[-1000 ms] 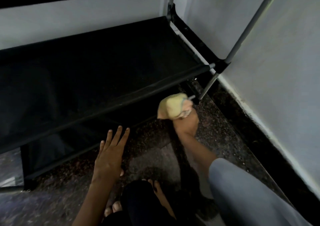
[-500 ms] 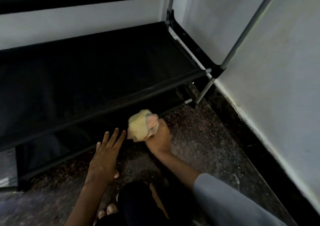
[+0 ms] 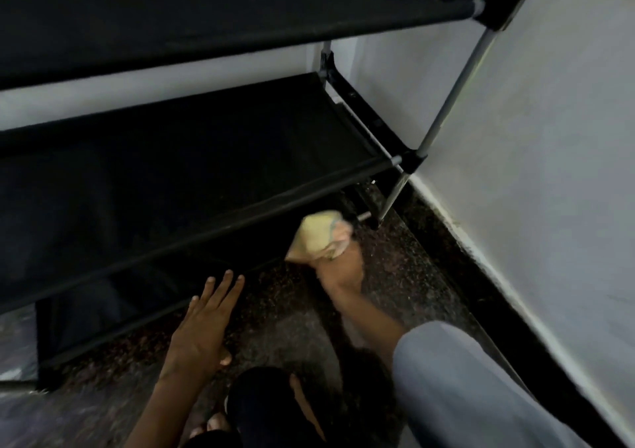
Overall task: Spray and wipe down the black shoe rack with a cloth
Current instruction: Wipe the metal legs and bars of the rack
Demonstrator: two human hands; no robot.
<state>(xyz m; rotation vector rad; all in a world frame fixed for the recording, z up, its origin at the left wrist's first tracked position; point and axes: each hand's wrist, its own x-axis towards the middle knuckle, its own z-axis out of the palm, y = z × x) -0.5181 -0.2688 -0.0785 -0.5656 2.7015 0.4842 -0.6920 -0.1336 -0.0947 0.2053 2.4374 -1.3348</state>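
The black shoe rack (image 3: 192, 159) filled the view from nine to one o'clock, on a dark speckled floor (image 3: 395, 276). The left hand (image 3: 202, 324) lay flat and open near six o'clock, holding nothing. The right hand (image 3: 340, 262) squeezed a yellow cloth (image 3: 314, 234) against the lowest bar, at the middle. This looked like the wiping step. Next, it probably needed to rub along that bar.

One head-worn camera looked forward and steeply down from close range, low near the floor (image 3: 395, 276). It faced the lower tiers of the black shoe rack (image 3: 206, 159) from the front, with the white wall (image 3: 549, 138) along the right edge.
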